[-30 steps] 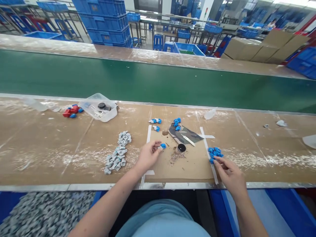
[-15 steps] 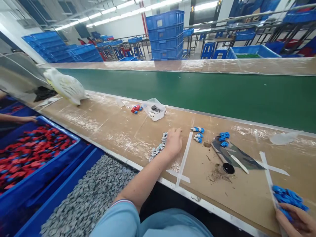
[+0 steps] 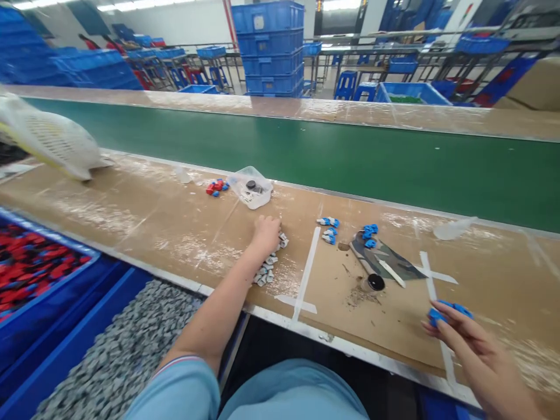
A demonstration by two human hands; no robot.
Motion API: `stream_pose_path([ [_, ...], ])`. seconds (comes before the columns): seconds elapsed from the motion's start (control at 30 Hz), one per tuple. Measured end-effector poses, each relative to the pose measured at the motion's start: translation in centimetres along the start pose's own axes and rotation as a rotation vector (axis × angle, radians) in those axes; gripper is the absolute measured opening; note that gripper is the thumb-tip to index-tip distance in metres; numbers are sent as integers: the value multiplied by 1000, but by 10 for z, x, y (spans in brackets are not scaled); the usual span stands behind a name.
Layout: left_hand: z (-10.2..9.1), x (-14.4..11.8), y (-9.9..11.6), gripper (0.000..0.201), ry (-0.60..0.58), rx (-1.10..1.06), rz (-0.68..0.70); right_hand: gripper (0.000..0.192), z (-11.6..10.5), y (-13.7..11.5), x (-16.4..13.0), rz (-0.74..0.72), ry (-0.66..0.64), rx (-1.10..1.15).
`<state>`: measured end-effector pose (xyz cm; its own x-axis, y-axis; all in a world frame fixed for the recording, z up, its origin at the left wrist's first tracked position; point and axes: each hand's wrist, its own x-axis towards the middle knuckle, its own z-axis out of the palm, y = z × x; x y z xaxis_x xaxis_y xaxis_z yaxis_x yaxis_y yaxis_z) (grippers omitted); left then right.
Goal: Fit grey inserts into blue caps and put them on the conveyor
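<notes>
My left hand [image 3: 265, 234] is at the far left side of a row of small grey plastic parts [image 3: 265, 269] on the bench. Its fingers are curled together; the tips and anything between them are hidden. My right hand [image 3: 475, 347] pinches a small blue plastic part [image 3: 436, 317] between thumb and fingers. More blue parts [image 3: 462, 310] lie just behind those fingers. Between the hands are a few blue-and-white parts [image 3: 329, 231], a small blue cluster [image 3: 370, 233], a camouflage cloth [image 3: 394, 259], a white pen-like tool [image 3: 391, 272] and a round black-topped pot [image 3: 375, 282].
A clear plastic tray [image 3: 256, 199] with a black cap stands near red-and-blue parts [image 3: 216, 186]. Beyond runs a green conveyor belt [image 3: 284, 146]. Lower left are blue bins, one of grey parts [image 3: 118, 350], one of red parts [image 3: 39, 262]. A white perforated basket [image 3: 56, 137] is at left.
The view has swung right. My left hand has shifted from the right side of the grey row to its left. My right hand has come away from the blue pile with a blue part.
</notes>
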<state>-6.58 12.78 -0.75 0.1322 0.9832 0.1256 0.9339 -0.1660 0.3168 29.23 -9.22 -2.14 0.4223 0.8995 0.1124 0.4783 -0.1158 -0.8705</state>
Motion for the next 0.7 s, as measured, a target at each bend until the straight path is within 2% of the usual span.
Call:
stream_pose_path([
  [0.1, -7, -3, 1, 28, 104, -103, 28, 43, 12, -16, 2, 201, -109, 258],
  [0.17, -10, -9, 4, 24, 195, -252, 63, 44, 20, -23, 4, 246, -160, 377],
  [0.23, -10, -21, 12, 18, 214, -494, 61, 44, 27, -29, 6, 267, -198, 439],
  [0.3, -7, -39, 26, 14, 108, -823, -3, 45, 32, -34, 7, 292, -217, 465],
  [0.37, 0, -59, 44, 19, -67, -1180, -98, 45, 35, -39, 7, 324, -218, 478],
  [0.43, 8, -78, 63, 27, -221, -1429, -186, 45, 36, -43, 7, 340, -210, 488],
  [0.6, 24, -109, 98, 40, -544, -1790, -414, 44, 37, -44, 8, 247, -199, 366],
  [0.7, 28, -117, 105, 42, -692, -1871, -437, 41, 35, -35, 8, 135, -178, 215],
])
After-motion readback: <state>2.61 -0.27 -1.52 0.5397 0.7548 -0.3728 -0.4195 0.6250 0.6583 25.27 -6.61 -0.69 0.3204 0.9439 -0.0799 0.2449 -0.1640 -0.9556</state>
